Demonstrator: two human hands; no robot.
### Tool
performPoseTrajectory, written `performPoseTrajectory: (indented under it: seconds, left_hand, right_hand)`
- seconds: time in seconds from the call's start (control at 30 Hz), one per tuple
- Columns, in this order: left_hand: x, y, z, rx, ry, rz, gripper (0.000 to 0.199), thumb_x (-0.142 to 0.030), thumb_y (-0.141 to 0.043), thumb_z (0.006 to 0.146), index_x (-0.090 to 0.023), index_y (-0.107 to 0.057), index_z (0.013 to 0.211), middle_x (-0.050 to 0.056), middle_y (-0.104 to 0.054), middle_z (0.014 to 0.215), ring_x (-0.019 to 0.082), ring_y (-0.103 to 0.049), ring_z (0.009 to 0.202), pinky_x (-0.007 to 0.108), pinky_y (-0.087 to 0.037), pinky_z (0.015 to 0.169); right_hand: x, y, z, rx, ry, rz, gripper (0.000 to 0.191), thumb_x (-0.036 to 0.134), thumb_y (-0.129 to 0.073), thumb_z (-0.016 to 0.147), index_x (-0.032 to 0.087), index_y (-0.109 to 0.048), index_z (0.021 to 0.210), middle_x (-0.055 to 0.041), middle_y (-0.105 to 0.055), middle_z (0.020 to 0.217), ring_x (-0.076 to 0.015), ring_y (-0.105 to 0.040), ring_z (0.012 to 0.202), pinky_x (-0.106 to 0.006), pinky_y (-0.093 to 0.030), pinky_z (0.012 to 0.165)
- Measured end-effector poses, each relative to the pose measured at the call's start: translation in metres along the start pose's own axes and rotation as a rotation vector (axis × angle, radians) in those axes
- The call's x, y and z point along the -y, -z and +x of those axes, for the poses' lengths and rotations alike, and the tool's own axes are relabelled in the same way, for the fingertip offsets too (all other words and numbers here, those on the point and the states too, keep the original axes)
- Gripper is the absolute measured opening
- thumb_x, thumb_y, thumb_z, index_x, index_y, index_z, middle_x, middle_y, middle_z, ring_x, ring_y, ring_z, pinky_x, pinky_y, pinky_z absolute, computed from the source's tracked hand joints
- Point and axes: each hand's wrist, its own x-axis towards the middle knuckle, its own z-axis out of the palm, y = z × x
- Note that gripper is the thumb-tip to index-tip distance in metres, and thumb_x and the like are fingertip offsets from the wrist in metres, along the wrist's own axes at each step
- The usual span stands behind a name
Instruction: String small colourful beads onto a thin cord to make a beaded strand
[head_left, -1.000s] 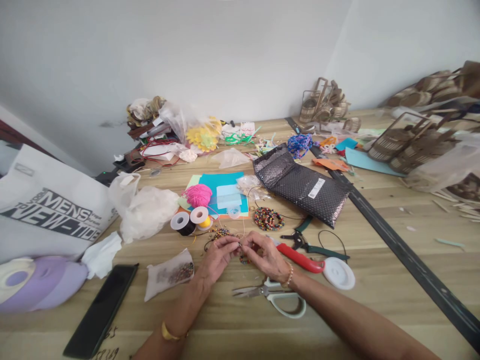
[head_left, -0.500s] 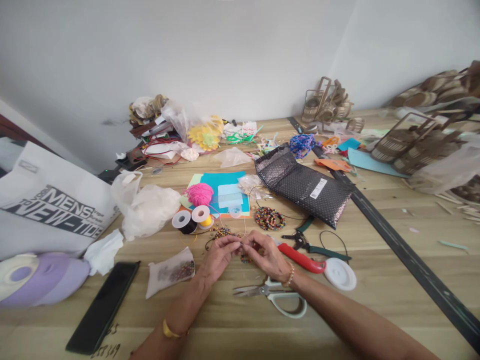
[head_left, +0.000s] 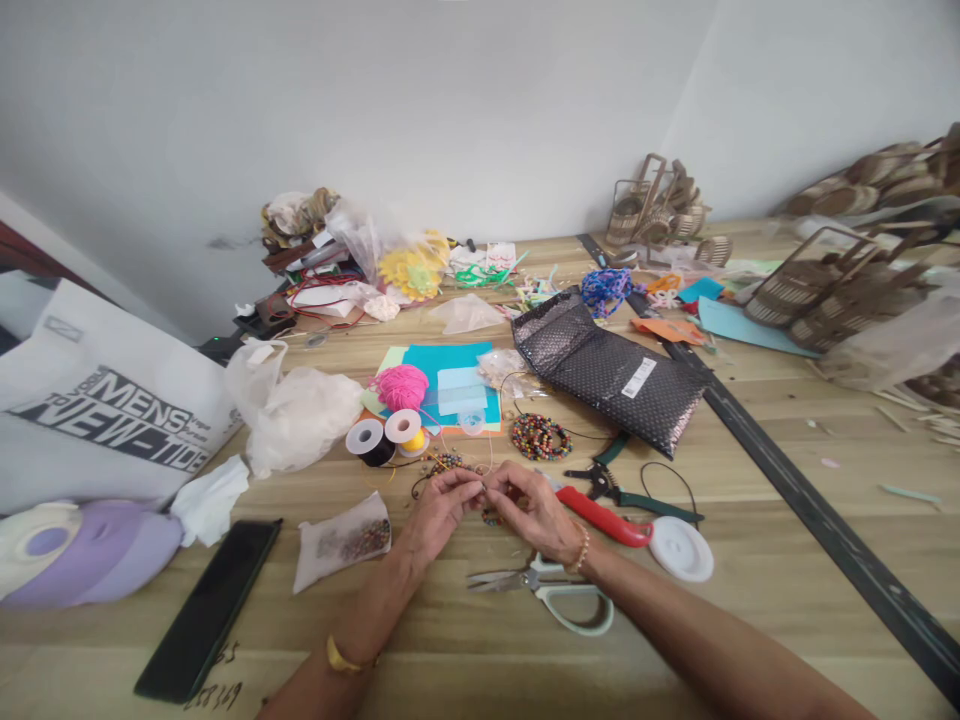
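Note:
My left hand [head_left: 445, 508] and my right hand [head_left: 531, 508] meet fingertip to fingertip over the middle of the table. Each is closed in a pinch, and what lies between the fingertips is too small to name. Just beyond and beneath them are loose multicoloured beads [head_left: 444, 464], partly covered by the fingers. A coil of strung beads [head_left: 540, 437] lies past my right hand. Below that hand rest scissors [head_left: 537, 580] with pale handles, and beside it are red-handled pliers [head_left: 606, 517]. A small pouch of beads [head_left: 346, 540] lies left of my left hand.
Thread spools [head_left: 370, 442], pink yarn [head_left: 403, 387] and blue sheets [head_left: 450, 358] sit beyond the hands. A black bubble mailer [head_left: 611, 375] lies at the right, near green-handled pliers [head_left: 637, 500] and a white lid [head_left: 681, 548]. A black phone-like slab [head_left: 210, 612] is at left.
The view has shifted very slightly. Both hands keep the same pinched pose at the same spot, and nothing on the table has visibly moved.

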Motion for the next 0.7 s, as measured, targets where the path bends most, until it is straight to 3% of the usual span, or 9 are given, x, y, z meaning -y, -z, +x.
performPoseTrajectory:
  seconds: [0.7]
  left_hand:
    - [0.0007,-0.0009,0.0000,0.006,0.009,0.010,0.026,-0.024,-0.089,0.051,-0.012,-0.073,0.067,0.001,-0.067,0.060,0.009,-0.058,0.056,0.022,-0.044,0.060]
  right_hand:
    - [-0.0024,-0.0007,-0.0009,-0.010,-0.020,-0.001,0.021,0.032,-0.052,0.093,0.017,-0.058,0.080,-0.0029,-0.062,0.073,-0.0131,-0.055,0.064,-0.025,-0.044,0.060]
